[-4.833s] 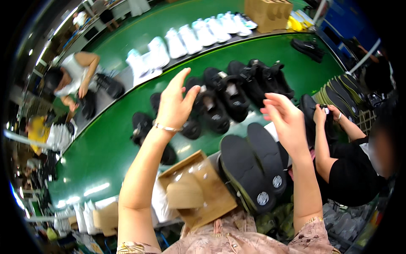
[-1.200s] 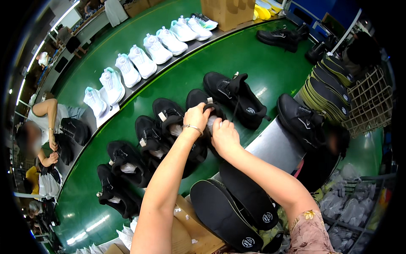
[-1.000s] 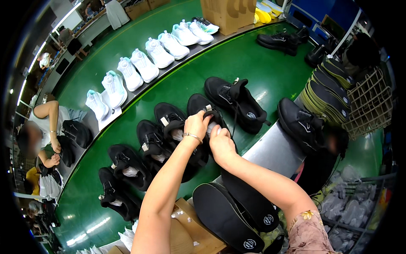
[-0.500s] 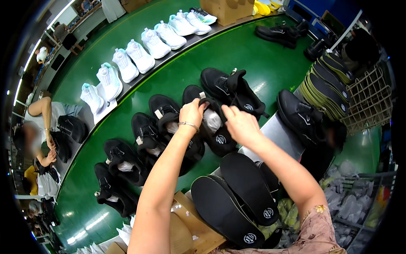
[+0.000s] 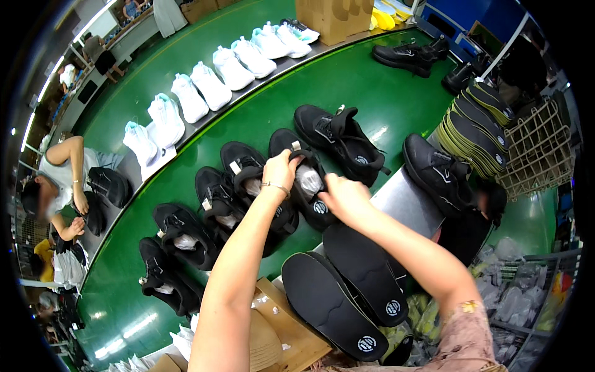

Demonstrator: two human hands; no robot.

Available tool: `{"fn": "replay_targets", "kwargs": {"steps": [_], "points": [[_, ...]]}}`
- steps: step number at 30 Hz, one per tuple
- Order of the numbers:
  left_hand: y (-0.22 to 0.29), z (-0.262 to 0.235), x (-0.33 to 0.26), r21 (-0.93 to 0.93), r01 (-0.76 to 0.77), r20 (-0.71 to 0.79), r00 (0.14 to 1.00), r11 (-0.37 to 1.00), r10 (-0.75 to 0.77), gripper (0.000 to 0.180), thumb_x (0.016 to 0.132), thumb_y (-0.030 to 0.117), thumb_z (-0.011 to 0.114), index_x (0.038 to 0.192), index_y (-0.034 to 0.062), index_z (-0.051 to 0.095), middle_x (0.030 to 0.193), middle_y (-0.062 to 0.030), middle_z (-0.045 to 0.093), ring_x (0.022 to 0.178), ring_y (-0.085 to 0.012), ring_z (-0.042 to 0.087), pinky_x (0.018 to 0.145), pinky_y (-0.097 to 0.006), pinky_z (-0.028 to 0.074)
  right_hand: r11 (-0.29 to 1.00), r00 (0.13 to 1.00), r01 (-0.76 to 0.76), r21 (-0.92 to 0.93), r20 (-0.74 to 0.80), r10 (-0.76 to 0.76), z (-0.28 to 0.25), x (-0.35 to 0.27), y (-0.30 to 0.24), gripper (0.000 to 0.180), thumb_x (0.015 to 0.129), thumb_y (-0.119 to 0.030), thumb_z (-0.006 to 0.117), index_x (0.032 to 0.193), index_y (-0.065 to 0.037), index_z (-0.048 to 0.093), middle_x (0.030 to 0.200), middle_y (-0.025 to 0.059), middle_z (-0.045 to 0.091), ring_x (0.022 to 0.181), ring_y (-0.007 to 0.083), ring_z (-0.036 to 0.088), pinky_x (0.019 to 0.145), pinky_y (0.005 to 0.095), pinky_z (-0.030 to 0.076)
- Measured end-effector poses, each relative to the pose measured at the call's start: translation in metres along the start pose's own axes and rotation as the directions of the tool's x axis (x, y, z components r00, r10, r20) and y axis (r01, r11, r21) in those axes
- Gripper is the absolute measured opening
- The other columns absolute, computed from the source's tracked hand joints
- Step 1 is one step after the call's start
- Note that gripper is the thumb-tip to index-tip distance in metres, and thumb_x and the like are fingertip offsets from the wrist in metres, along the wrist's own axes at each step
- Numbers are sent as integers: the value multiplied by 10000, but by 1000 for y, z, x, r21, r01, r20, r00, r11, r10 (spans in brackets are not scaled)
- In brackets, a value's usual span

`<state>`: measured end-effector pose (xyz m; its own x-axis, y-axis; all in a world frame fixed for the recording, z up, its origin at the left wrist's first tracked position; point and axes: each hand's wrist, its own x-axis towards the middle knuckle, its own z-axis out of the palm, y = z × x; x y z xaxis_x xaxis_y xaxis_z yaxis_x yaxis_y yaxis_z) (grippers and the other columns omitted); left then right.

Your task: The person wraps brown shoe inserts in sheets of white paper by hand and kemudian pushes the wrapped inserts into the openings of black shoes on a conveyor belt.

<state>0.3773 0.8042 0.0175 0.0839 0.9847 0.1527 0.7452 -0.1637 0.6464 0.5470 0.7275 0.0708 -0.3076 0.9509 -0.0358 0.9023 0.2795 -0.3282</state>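
A black sneaker (image 5: 284, 137) with a crumpled pale wad (image 5: 308, 180) in its opening lies between my hands on the green surface. My left hand (image 5: 280, 170) is closed on its tongue. At the opposite edge of the opening, nearer the heel, the curled fingers of my right hand (image 5: 344, 198) pinch the collar. Beyond the right hand stands another black sneaker (image 5: 328, 127) with an insole inside and no wad showing. Several more black sneakers (image 5: 211, 183) run in a row to the left. Large black insoles (image 5: 325, 297) lie just below my right forearm.
White sneakers (image 5: 211, 84) line a far ledge. To the right are a black sneaker (image 5: 427, 167) on a metal plate, stacked insoles (image 5: 474, 127) and a wire basket (image 5: 536, 149). An open cardboard box (image 5: 294, 328) sits near me. A co-worker (image 5: 68, 164) handles dark shoes at left.
My right hand has slid nearer, along the sneaker's collar toward its heel. The left hand keeps its hold on the tongue. The whole view has shifted slightly.
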Motion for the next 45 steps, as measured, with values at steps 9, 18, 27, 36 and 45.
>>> {"fn": "replay_targets", "kwargs": {"steps": [9, 18, 27, 36, 45], "points": [[7, 1, -5, 15, -10, -30, 999, 1000, 10, 270, 817, 292, 601, 854, 24, 598, 738, -235, 600, 726, -405, 588, 641, -462, 468, 935, 964, -265, 234, 69, 255, 63, 45, -17, 332, 815, -171, 552, 971, 79, 399, 779, 277, 605, 738, 424, 614, 671, 465, 508], [15, 10, -27, 101, -135, -61, 988, 986, 141, 237, 833, 236, 575, 775, 6, 556, 696, -202, 599, 666, -367, 599, 596, -442, 472, 903, 955, -289, 317, 35, 293, 84, 54, -16, 253, 878, -133, 430, 972, 101, 436, 848, 287, 602, 807, 401, 618, 689, 440, 521], [23, 8, -9, 215, 0, 22, 1000, 977, -5, 286, 855, 287, 546, 884, 3, 561, 762, -234, 615, 704, -404, 603, 630, -479, 481, 859, 958, -286, 425, 100, 270, 70, 60, -5, 354, 815, -134, 532, 1019, 126, 405, 884, 324, 587, 864, 425, 596, 725, 467, 496], [47, -186, -83, -53, -113, -145, 984, 992, 104, 530, 806, 245, 667, 1219, -26, 476, 1151, -191, 565, 1058, -236, 565, 826, -303, 482, 802, 956, -6, 597, -232, 179, -110, -61, -59, 337, 821, -154, 610, 1100, 28, 558, 759, 122, 640, 686, 171, 622, 626, 294, 485], [-7, -361, -382, -441, 42, -454, 851, 897, -263, 299, 902, 100, 544, 1173, -21, 513, 1087, -83, 597, 1006, -127, 553, 820, -251, 458, 573, 910, 220, 790, 45, -412, -35, -265, -268, 165, 820, -37, 599, 973, 25, 609, 905, 97, 614, 730, 142, 602, 636, 246, 497]]}}
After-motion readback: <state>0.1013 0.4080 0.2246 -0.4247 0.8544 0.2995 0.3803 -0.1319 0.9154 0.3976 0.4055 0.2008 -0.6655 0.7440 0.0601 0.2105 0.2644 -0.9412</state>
